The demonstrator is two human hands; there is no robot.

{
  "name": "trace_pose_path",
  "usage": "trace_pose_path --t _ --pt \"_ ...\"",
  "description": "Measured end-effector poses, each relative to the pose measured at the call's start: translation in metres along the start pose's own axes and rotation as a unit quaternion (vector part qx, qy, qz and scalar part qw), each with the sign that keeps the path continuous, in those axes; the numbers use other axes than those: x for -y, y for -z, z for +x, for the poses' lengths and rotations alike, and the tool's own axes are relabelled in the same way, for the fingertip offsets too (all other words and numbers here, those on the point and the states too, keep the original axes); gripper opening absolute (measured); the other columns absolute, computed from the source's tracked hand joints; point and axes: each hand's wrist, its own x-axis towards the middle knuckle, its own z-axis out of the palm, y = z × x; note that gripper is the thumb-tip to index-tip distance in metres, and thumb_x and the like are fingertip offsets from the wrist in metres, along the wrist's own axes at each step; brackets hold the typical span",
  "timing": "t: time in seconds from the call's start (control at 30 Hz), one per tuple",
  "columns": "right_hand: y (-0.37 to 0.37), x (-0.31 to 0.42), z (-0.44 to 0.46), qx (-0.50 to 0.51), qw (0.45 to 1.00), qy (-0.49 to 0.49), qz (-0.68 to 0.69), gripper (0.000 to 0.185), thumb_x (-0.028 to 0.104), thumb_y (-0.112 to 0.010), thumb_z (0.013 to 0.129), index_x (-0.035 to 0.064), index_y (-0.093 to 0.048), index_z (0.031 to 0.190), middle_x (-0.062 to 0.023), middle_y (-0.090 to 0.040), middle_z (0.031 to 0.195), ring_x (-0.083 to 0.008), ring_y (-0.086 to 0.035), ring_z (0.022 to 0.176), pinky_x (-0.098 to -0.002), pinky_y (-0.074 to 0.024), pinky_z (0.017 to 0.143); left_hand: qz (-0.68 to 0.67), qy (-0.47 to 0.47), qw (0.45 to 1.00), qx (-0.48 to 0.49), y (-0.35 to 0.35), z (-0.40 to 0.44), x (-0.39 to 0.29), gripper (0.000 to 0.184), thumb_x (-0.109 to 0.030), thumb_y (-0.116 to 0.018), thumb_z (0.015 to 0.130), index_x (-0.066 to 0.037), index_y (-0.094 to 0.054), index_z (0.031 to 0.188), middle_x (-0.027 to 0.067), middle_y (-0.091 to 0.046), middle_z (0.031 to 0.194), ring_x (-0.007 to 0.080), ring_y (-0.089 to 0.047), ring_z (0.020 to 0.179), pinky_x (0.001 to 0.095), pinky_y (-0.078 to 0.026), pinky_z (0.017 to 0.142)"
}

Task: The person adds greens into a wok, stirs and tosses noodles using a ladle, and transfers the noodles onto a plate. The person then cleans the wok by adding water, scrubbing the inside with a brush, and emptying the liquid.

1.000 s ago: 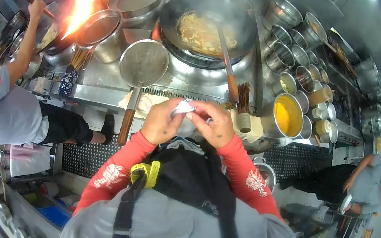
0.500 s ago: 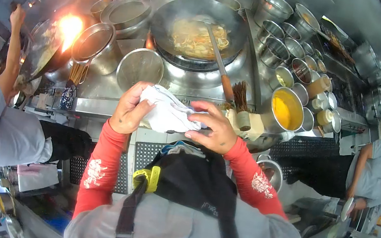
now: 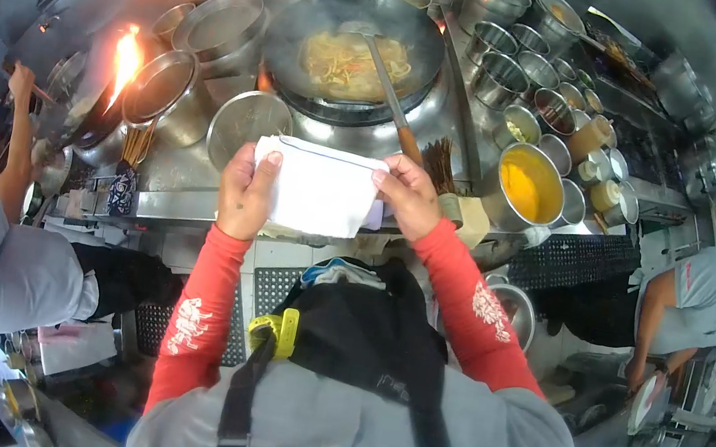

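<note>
A white cloth is stretched between both hands, a dark line along its top edge. My left hand pinches its left side, and my right hand grips its upper right corner. Behind the cloth, noodles lie in a large steaming wok on the burner. A wooden-handled ladle rests in the wok, its handle reaching toward my right hand. Beyond my left hand sits a round strainer, partly hidden by the cloth.
Metal pots and a container of yellow liquid stand at the right. A flame rises at the left, near a co-worker holding a pan handle. Another person bends at the far right with a plate.
The crumpled white cloth has been opened out flat between my hands. The left flame has changed shape. The person at the right has bent lower with the plate.
</note>
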Motion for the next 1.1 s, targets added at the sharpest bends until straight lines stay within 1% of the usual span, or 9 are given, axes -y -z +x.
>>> trace_pose_path --t 0.07,0.2,0.33,0.47,0.77,0.9,1.0,1.03,1.1 --pt "-0.015 -0.007 0.005 -0.058 0.985 -0.038 0.161 0.026 0.014 -0.062 0.089 0.0088 -0.055 0.114 -0.0043 -0.060 0.105 -0.0125 -0.059 0.087 -0.0329 -0.0502 0.078 -0.190 0.097 0.977 -0.014 -0.015 0.002 0.002 0.024 -0.019 -0.053 0.096 0.002 -0.057 0.106 0.0029 -0.060 0.091 0.0073 -0.052 0.080 0.0232 -0.044 0.072" --pt "-0.019 -0.034 -0.006 0.009 0.954 -0.101 0.282 0.056 0.014 -0.061 0.090 0.0125 -0.034 0.139 -0.0104 -0.059 0.112 -0.0188 -0.059 0.095 -0.0377 -0.0511 0.084 -0.268 0.125 0.954 -0.052 -0.021 0.004 -0.004 0.022 -0.018 -0.052 0.096 0.001 -0.057 0.106 0.0032 -0.060 0.093 0.0084 -0.053 0.081 0.0239 -0.044 0.072" --pt "-0.037 -0.053 -0.024 0.022 0.996 0.051 -0.076 0.071 0.022 -0.060 0.090 0.0089 -0.021 0.147 -0.0186 -0.052 0.127 -0.0260 -0.059 0.103 -0.0396 -0.0501 0.088 -0.279 0.108 0.949 -0.097 -0.025 0.004 -0.006 0.022 -0.018 -0.052 0.096 0.001 -0.057 0.106 0.0028 -0.060 0.092 0.0096 -0.054 0.080 0.0249 -0.044 0.072" --pt "-0.041 -0.037 -0.026 -0.048 0.896 0.143 -0.418 0.054 0.021 -0.063 0.086 -0.0015 -0.046 0.132 -0.0225 -0.064 0.104 -0.0281 -0.066 0.086 -0.0354 -0.0530 0.076 -0.260 0.096 0.955 -0.107 -0.028 0.000 0.006 0.022 -0.019 -0.053 0.096 0.001 -0.056 0.104 0.0030 -0.060 0.092 0.0099 -0.054 0.080 0.0258 -0.045 0.072" --pt "-0.034 -0.043 -0.015 -0.099 0.756 0.306 -0.571 0.036 0.016 -0.064 0.075 -0.0001 -0.061 0.107 -0.0174 -0.067 0.086 -0.0329 -0.065 0.073 -0.0410 -0.0528 0.065 -0.102 0.040 0.987 -0.118 -0.031 -0.007 0.003 0.023 -0.019 -0.051 0.096 0.002 -0.056 0.104 0.0046 -0.060 0.092 0.0100 -0.052 0.082 0.0262 -0.045 0.074" --pt "-0.032 -0.054 -0.019 -0.055 0.780 0.220 -0.583 0.038 0.019 -0.066 0.079 0.0001 -0.057 0.112 -0.0152 -0.067 0.091 -0.0301 -0.066 0.078 -0.0386 -0.0536 0.068 -0.078 0.004 0.984 -0.161 -0.030 -0.009 0.008 0.023 -0.019 -0.050 0.097 0.003 -0.056 0.105 0.0047 -0.060 0.093 0.0103 -0.052 0.082 0.0265 -0.045 0.074" --pt "-0.031 -0.066 -0.025 0.086 0.992 0.054 -0.078 0.044 0.029 -0.061 0.089 -0.0016 -0.053 0.120 -0.0156 -0.066 0.102 -0.0277 -0.066 0.092 -0.0385 -0.0539 0.077 -0.051 0.016 0.992 -0.110 -0.014 -0.007 0.004 0.023 -0.018 -0.049 0.097 0.003 -0.056 0.106 0.0041 -0.061 0.093 0.0092 -0.052 0.083 0.0257 -0.045 0.074" --pt "-0.020 -0.061 -0.026 0.082 0.992 -0.096 0.026 0.059 0.045 -0.054 0.093 -0.0030 -0.047 0.128 -0.0167 -0.062 0.115 -0.0273 -0.061 0.105 -0.0397 -0.0519 0.086 -0.102 0.042 0.992 -0.068 -0.010 -0.007 -0.006 0.022 -0.016 -0.049 0.097 0.002 -0.057 0.106 0.0038 -0.061 0.095 0.0084 -0.053 0.083 0.0249 -0.044 0.075" --pt "-0.016 -0.061 -0.015 0.130 0.935 -0.210 0.254 0.064 0.049 -0.052 0.093 -0.0019 -0.046 0.130 -0.0171 -0.060 0.119 -0.0269 -0.060 0.107 -0.0395 -0.0516 0.087 -0.179 0.066 0.981 -0.030 -0.013 -0.008 -0.021 0.021 -0.015 -0.048 0.097 0.001 -0.057 0.108 0.0037 -0.061 0.096 0.0082 -0.054 0.084 0.0247 -0.045 0.076"
